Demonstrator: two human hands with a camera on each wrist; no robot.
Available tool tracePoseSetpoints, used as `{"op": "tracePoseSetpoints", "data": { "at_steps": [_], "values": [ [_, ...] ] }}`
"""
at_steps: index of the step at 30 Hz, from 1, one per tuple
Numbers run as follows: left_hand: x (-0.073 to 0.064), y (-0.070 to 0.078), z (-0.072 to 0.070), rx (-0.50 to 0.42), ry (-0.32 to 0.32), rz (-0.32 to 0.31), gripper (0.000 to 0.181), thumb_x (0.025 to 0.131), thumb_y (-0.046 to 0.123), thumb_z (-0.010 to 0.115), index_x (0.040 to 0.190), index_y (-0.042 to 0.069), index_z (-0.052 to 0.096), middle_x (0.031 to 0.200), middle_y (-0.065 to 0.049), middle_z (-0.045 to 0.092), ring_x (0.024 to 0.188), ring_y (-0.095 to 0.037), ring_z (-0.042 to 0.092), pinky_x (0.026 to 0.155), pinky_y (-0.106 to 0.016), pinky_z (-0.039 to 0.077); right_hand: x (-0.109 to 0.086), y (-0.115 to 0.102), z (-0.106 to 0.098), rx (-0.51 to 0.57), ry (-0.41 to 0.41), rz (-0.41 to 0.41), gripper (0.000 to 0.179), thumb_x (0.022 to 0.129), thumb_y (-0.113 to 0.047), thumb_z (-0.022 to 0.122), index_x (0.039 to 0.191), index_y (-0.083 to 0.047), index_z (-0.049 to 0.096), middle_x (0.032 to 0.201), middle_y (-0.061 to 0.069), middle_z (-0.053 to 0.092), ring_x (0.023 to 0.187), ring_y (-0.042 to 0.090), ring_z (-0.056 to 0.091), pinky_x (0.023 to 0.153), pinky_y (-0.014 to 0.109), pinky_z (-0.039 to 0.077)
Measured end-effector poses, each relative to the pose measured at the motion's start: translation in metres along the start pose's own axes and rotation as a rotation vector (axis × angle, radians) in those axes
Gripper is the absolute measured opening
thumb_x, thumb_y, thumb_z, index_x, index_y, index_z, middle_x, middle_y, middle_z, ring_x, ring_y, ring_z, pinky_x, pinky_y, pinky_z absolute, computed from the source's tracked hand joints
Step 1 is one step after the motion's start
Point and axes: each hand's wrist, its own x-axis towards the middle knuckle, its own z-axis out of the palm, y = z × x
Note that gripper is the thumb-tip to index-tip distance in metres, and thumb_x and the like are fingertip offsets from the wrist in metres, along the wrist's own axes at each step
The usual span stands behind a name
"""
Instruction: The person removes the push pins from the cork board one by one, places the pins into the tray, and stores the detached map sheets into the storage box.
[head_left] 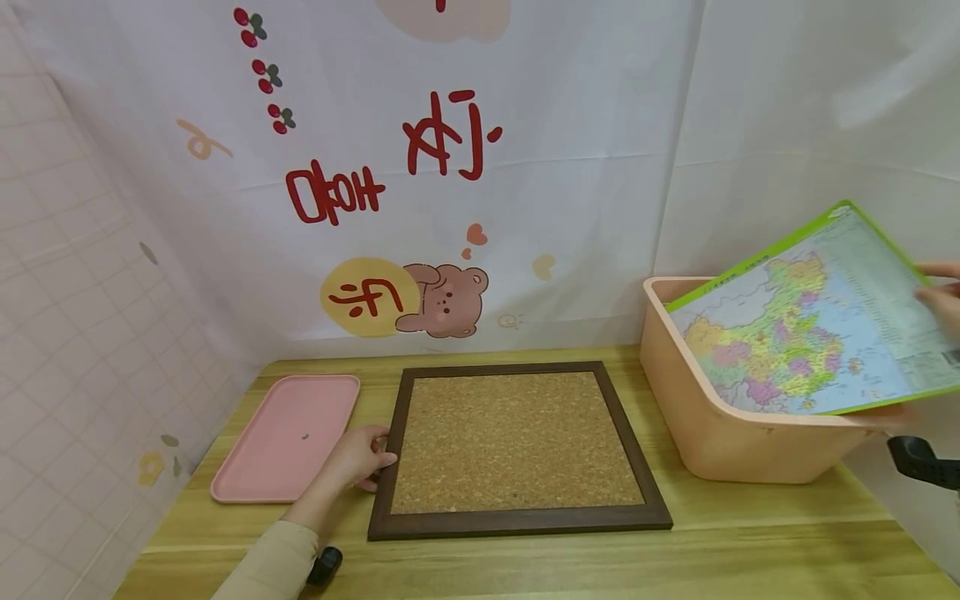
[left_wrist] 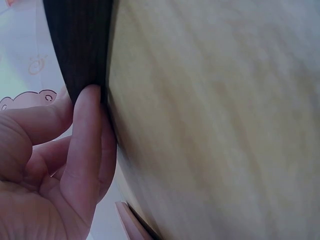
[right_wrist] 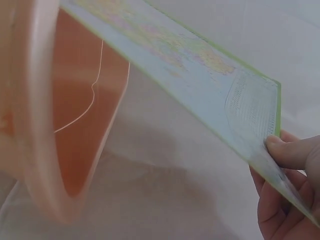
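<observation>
A cork board (head_left: 517, 442) with a dark brown frame lies on the wooden table. At its left side, my left hand (head_left: 362, 457) pinches the frame's edge; the left wrist view has the thumb and fingers (left_wrist: 85, 150) on the dark frame (left_wrist: 82, 45). My right hand (head_left: 943, 298), partly cut off by the head view's border, grips a map sheet (head_left: 795, 333) with a green border. Thumb on one face and fingers behind, the right hand (right_wrist: 290, 185) holds the map (right_wrist: 200, 85) near a corner. The map slants over the peach bin (head_left: 720, 442), its left part inside the rim.
To the left of the cork board lies a pink tray (head_left: 288, 433) with a tiny dark speck on it. A thin white string (right_wrist: 92, 95) shows inside the bin. Behind the table hangs a white printed cloth (head_left: 570, 208), and a tiled-pattern cloth (head_left: 75, 333) borders the left.
</observation>
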Motion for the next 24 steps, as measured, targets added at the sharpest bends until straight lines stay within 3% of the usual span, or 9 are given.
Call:
{"op": "tracePoseSetpoints", "data": {
  "at_steps": [1,3,6,7,13,16,24],
  "values": [
    [0.000,0.000,0.000,0.000,0.000,0.002,0.054,0.091,0.002,0.069,0.139,-0.010,0.048,0.093,-0.012,0.054,0.071,-0.021,0.059,0.051,-0.034,0.058,0.003,-0.003,0.001,-0.040,-0.013,0.011,0.040,0.101,0.007,0.044,0.140,0.011,0.046,0.063,-0.031,0.042,0.051,-0.022,0.033,0.041,0.006,0.033],
    [0.000,0.000,0.000,0.001,0.001,0.002,0.054,0.091,0.002,0.069,0.139,-0.010,0.048,0.093,-0.012,0.054,0.071,-0.021,0.059,0.051,-0.034,0.058,0.007,-0.008,0.003,-0.094,-0.036,0.021,0.037,0.100,0.008,0.046,0.136,0.015,0.047,0.058,-0.007,0.053,0.047,-0.020,0.031,0.039,0.009,0.033],
    [0.000,0.000,0.000,0.000,0.003,0.004,0.054,0.091,0.002,0.069,0.139,-0.010,0.048,0.091,-0.012,0.053,0.071,-0.021,0.059,0.051,-0.034,0.058,0.011,-0.015,0.004,-0.125,-0.067,-0.006,0.031,0.097,0.012,0.048,0.126,0.022,0.049,0.070,0.037,0.053,0.044,-0.017,0.032,0.038,0.011,0.032],
    [0.000,0.000,0.000,0.001,0.004,0.002,0.054,0.091,0.002,0.070,0.139,-0.010,0.049,0.091,-0.012,0.053,0.071,-0.021,0.059,0.051,-0.034,0.058,0.011,-0.016,0.004,-0.132,-0.085,-0.004,0.030,0.097,0.011,0.048,0.125,0.022,0.049,0.077,0.042,0.053,0.045,-0.015,0.032,0.038,0.012,0.033],
    [0.000,0.000,0.000,-0.003,0.003,0.000,0.053,0.091,0.002,0.070,0.139,-0.010,0.049,0.090,-0.012,0.053,0.071,-0.021,0.059,0.051,-0.034,0.058,0.012,-0.023,0.003,-0.160,-0.158,0.073,0.029,0.100,0.004,0.046,0.125,0.019,0.047,0.073,0.032,0.054,0.046,-0.003,0.039,0.039,0.018,0.037],
    [0.001,0.000,0.000,-0.005,0.001,-0.004,0.053,0.091,0.002,0.070,0.139,-0.009,0.049,0.090,-0.012,0.053,0.071,-0.021,0.059,0.051,-0.034,0.058,0.012,-0.025,0.004,-0.147,-0.163,0.071,0.031,0.100,0.004,0.047,0.127,0.018,0.045,0.071,0.027,0.054,0.046,-0.003,0.040,0.039,0.018,0.038],
    [0.001,0.000,0.001,-0.002,0.001,-0.004,0.053,0.091,0.002,0.070,0.139,-0.009,0.049,0.089,-0.012,0.052,0.071,-0.021,0.059,0.050,-0.034,0.058,0.016,-0.031,0.005,-0.180,-0.218,0.097,0.033,0.102,0.000,0.045,0.131,0.016,0.046,0.086,0.038,0.052,0.048,0.008,0.044,0.041,0.024,0.041]
  ]
}}
